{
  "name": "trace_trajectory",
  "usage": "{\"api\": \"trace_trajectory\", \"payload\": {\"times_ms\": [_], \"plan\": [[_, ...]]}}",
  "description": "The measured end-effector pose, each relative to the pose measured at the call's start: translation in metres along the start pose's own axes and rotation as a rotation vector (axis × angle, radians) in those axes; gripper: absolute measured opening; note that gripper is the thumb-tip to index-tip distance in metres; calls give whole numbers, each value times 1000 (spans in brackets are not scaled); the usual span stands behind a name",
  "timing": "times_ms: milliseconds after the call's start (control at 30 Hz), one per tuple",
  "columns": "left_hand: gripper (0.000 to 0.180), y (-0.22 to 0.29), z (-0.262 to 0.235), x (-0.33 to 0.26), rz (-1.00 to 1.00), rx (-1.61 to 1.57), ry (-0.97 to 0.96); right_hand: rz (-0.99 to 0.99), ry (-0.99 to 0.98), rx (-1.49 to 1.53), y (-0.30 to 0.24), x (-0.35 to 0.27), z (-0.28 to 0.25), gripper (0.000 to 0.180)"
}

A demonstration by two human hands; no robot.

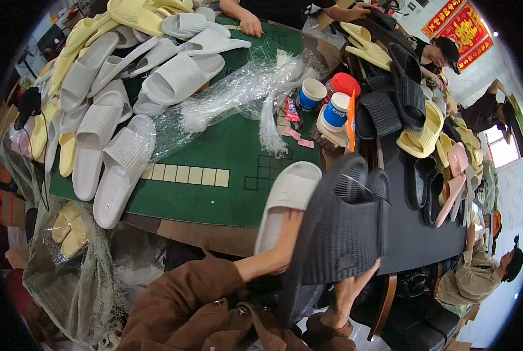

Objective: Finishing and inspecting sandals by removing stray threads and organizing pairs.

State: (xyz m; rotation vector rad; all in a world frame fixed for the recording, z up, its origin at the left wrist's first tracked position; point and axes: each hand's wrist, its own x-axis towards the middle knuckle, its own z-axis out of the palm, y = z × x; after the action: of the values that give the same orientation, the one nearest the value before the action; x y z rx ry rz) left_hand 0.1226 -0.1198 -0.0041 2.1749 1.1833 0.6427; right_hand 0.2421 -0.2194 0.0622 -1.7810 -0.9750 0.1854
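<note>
In front of me, at the table's near edge, my left hand (288,234) reaches into a light grey slide slipper (297,184) and holds it up, toe pointing away. Its fingers are hidden under the strap. Just to the right, my right hand (355,286) grips black slide slippers (337,234) from below, apparently a pair pressed together. These stand on edge, soles tilted, with a thin clear strip across the top. Most of my right fingers are hidden behind them. Brown sleeves cover both my forearms.
A green-topped table (214,205) carries piled grey and yellow slippers (173,79), a bundle of clear plastic ties (232,99), paper cups (311,93) and a red-lidded jar (345,85). More slippers crowd a dark table (407,234) at right. Several people are nearby. A mesh sack (74,281) hangs lower left.
</note>
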Motion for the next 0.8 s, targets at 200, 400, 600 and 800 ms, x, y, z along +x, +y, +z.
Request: {"api": "trace_trajectory", "payload": {"times_ms": [200, 400, 600, 800], "plan": [[37, -63, -29, -30, -22, -373, 31, -462, -379, -66, -56, 20, 47, 54], [39, -108, -51, -72, -54, -725, 65, -458, -364, -239, -99, 25, 85, 21], [43, -111, -152, -72, -439, -1106, 610, -355, -545, -381, -92, 3, 154, 37], [66, -106, -140, -70, -302, -278, 368, -373, -615, -390, -69, -29, 184, 37]]}}
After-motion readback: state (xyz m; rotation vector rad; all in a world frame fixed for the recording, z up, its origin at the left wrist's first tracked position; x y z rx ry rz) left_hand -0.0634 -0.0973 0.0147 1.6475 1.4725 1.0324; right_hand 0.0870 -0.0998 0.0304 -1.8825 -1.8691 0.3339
